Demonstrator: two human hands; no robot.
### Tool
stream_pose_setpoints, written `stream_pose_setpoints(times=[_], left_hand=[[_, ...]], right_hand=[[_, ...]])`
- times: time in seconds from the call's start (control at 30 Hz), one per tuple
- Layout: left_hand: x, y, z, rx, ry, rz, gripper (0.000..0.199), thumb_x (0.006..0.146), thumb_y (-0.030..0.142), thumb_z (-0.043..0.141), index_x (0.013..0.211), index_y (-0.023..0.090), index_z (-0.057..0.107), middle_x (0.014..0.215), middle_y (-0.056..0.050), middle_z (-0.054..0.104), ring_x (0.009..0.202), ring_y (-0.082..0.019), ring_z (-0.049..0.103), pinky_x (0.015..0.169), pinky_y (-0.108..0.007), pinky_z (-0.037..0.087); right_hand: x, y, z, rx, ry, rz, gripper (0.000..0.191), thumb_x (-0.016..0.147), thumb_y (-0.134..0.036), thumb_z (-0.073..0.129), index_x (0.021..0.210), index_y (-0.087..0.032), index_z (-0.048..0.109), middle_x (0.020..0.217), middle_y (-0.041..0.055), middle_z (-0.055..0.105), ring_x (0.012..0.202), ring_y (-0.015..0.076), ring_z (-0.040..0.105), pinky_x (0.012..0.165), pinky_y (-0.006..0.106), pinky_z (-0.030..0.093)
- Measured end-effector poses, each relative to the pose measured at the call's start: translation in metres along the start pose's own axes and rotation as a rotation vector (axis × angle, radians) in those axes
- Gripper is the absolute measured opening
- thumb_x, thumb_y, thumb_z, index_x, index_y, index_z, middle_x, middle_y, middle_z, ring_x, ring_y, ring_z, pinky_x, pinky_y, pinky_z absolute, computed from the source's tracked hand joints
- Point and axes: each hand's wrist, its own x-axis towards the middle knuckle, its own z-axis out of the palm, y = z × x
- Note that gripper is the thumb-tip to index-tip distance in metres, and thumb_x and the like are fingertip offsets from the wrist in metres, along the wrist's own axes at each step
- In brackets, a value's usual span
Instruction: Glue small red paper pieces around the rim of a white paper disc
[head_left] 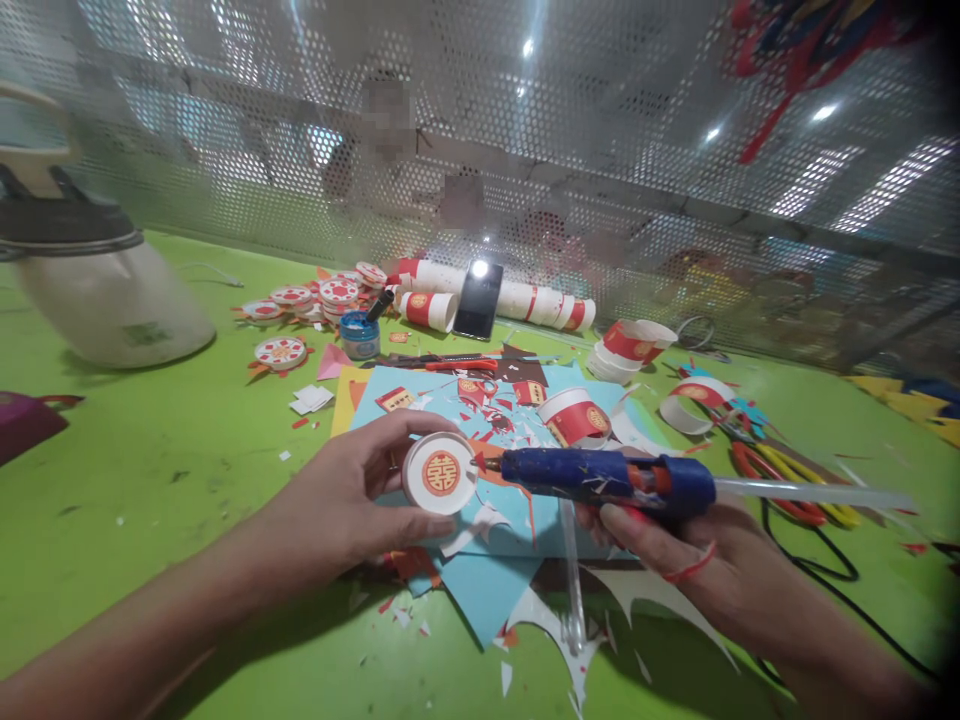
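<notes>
The green tabletop (172,450) is bounded at the back by a perforated screen (285,190); its widest stretch is seen beside the left forearm. Forward reach is hemmed in by paper scraps, a cut paper cup (574,420) and a phone (478,305) leaned against a row of cups (517,298). A black cable (862,606) is strung near the right arm. A round white paper piece (440,473) is held above blue paper (487,590) by the left hand (367,490) — half curled, fingers and thumb around the rim. A glue gun (607,475) is gripped in the closed right hand (697,570), nozzle aimed at that rim; contact cannot be judged. A dark stick (380,305) is slanted at the blue jar's (360,337) mouth; its contents are hard to make out.
</notes>
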Motion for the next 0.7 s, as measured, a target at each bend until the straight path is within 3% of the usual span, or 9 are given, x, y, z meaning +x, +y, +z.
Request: stream_pose_setpoints(times=[0.2,0.43,0.7], left_hand=[[-0.0001,0.0006,0.0006,-0.006,-0.014,-0.018,0.058,0.065,0.021,0.084,0.116,0.021,0.057,0.104,-0.006,0.071,0.096,-0.023,0.066,0.084,-0.035,0.052],[0.0004,0.0004,0.0007,-0.044,-0.038,0.003,0.056,0.067,0.019,0.083,0.117,0.020,0.058,0.113,-0.008,0.070,0.102,-0.024,0.066,0.089,-0.036,0.051],[0.0002,0.0019,0.0028,-0.082,-0.052,0.008,0.055,0.069,0.018,0.082,0.119,0.021,0.058,0.110,-0.005,0.070,0.103,-0.022,0.066,0.091,-0.034,0.051]], right_hand=[[-0.0016,0.0010,0.0042,0.038,0.021,0.038,0.031,0.091,-0.047,0.053,0.082,-0.025,0.074,0.081,0.0022,0.076,0.074,0.0215,0.071,0.076,0.036,0.059],[0.0001,0.0011,0.0037,-0.052,-0.036,0.002,0.030,0.091,-0.046,0.052,0.091,-0.028,0.076,0.082,-0.0001,0.077,0.075,0.0223,0.071,0.069,0.033,0.060],[0.0007,0.0000,0.0047,-0.066,-0.009,-0.014,0.034,0.092,-0.049,0.050,0.085,-0.027,0.075,0.078,0.0007,0.077,0.071,0.0227,0.071,0.065,0.033,0.060]])
